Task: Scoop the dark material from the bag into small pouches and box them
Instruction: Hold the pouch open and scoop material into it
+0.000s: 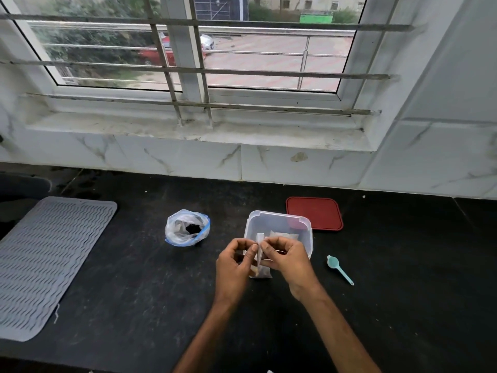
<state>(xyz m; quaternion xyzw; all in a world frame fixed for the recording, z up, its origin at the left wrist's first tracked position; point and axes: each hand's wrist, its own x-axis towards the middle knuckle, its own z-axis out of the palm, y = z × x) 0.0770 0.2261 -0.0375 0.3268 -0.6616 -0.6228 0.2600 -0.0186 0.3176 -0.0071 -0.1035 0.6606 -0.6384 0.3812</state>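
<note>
A small clear pouch (261, 270) stands on the black counter in front of the clear plastic box (279, 220). My left hand (233, 267) and my right hand (287, 261) pinch its top edge from either side. Another pouch (283, 235) lies inside the box. The open zip bag (187, 227) with dark material in it sits to the left of the box. A teal scoop (339, 269) lies on the counter to the right of my hands.
The red box lid (314, 212) lies flat behind the box to the right. A grey ribbed mat (45, 262) covers the counter's left end. A tiled wall and window sill rise behind the counter.
</note>
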